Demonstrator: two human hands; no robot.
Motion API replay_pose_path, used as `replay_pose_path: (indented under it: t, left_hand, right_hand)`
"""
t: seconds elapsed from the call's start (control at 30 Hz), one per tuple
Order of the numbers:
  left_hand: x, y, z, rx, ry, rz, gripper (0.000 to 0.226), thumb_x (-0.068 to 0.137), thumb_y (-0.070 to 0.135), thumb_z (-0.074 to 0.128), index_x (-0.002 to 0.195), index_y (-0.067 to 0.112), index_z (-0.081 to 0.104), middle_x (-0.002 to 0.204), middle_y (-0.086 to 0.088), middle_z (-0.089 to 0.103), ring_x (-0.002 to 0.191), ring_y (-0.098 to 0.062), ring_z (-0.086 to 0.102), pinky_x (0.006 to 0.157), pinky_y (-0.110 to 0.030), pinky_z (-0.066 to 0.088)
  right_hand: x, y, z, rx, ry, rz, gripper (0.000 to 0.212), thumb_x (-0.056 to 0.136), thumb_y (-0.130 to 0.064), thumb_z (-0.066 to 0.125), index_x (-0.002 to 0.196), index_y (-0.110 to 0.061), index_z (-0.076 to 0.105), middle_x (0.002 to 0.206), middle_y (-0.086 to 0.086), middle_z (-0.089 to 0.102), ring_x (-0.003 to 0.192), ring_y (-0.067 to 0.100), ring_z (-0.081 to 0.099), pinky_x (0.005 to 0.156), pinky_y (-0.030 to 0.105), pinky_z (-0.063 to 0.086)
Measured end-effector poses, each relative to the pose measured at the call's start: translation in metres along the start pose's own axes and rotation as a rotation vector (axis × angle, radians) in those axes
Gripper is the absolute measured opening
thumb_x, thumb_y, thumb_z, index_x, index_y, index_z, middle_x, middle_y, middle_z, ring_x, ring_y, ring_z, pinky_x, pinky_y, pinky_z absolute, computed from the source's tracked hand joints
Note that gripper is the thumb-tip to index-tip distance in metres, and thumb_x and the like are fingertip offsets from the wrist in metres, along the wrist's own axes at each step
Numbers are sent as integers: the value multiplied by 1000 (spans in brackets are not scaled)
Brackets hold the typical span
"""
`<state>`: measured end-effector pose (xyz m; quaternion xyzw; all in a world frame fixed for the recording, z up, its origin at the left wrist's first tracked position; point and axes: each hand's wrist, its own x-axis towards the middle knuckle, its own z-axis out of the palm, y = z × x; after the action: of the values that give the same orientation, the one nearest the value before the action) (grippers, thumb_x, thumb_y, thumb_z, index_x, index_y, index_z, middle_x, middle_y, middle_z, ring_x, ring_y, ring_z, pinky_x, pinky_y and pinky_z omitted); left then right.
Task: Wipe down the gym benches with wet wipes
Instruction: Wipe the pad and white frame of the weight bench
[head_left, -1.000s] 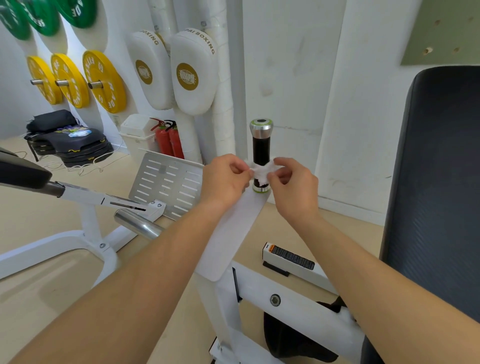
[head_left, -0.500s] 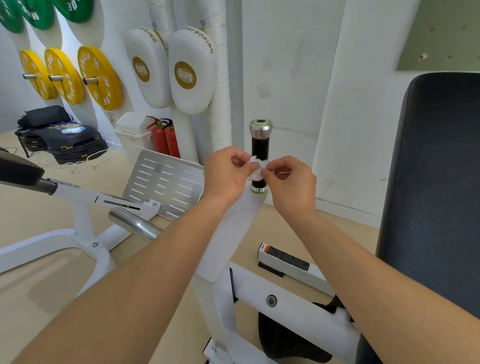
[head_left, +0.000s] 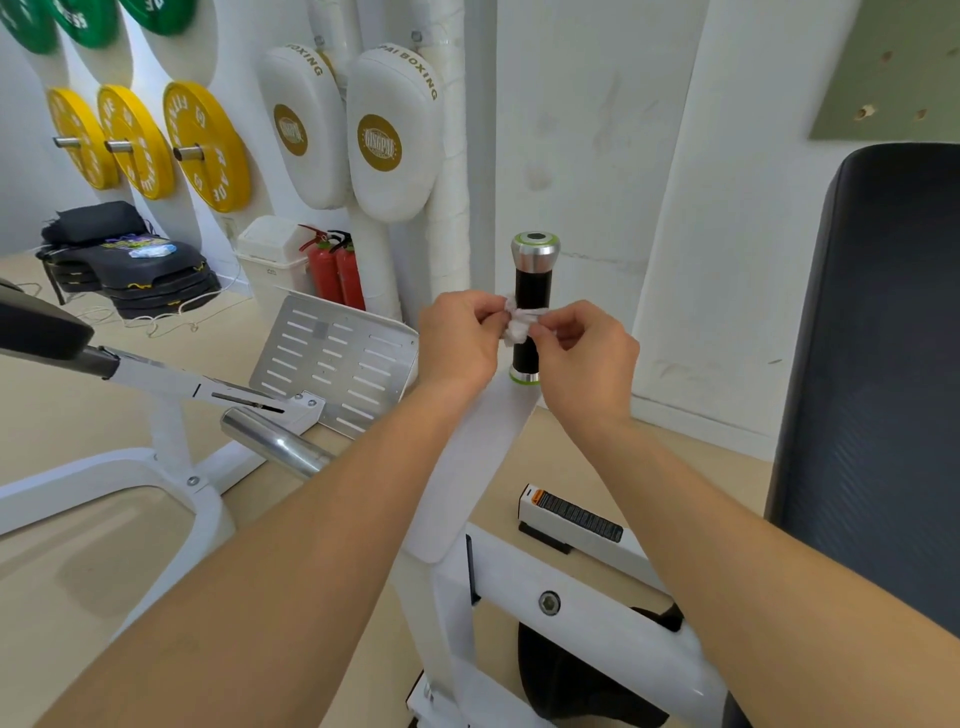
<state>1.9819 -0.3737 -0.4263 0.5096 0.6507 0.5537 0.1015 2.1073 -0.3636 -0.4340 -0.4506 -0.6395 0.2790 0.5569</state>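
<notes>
The black bench pad (head_left: 878, 364) stands at the right, with its white frame (head_left: 597, 587) running below both forearms. An upright black handle (head_left: 531, 283) with a silver cap rises behind the hands. The left hand (head_left: 457, 338) and right hand (head_left: 587, 364) each pinch the crumpled wet wipe (head_left: 517, 327) between them.

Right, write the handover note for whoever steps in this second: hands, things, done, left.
Left hand: pinches the small crumpled white wet wipe from its left side.
Right hand: pinches the same wipe from the right.
Wipe: held up in front of the upright black grip handle with silver cap; contact unclear.
Black padded bench back: far right, neither hand on it.
Done: wipe out and in hand.
Left: spread the wipe, then wipe down the bench back.
</notes>
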Motion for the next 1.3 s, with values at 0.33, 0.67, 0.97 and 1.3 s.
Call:
replay_pose_path:
  t: [0.33, 0.67, 0.97, 1.3]
  left_hand:
    - [-40, -4, -19, 111, -133, -8, 4, 84, 24, 81, 88, 24, 79, 80, 14, 73, 74, 7, 66, 75, -12, 53]
    - [-50, 23, -35, -144, -222, -67, 17, 96, 6, 63, 102, 14, 77, 95, -1, 77, 79, -9, 71, 69, -20, 56]
    - [-21, 10, -34, -111, -27, -79, 16, 93, 16, 65, 88, 28, 74, 91, 6, 74, 86, -16, 71, 76, -29, 55]
    - [-33, -3, -31, 0, -29, -91, 13, 94, 20, 65, 96, 24, 77, 93, 11, 72, 89, -3, 64, 76, -14, 44]
  right_hand:
    - [-19, 15, -22, -54, -145, 121, 13, 91, -15, 67, 84, -24, 74, 77, -11, 70, 74, 4, 65, 61, 6, 42]
    - [-5, -10, -31, 232, -85, 171, 19, 91, -12, 69, 88, -30, 74, 80, -8, 76, 79, 11, 72, 85, 43, 60]
    - [13, -6, 16, 10, 70, -39, 35, 105, -28, 49, 74, -12, 57, 69, -1, 47, 62, 13, 40, 59, 25, 33]
    - [-4, 30, -2, -312, -140, -111, 45, 100, -6, 50, 60, -25, 47, 64, -4, 40, 62, 16, 39, 54, 19, 29]
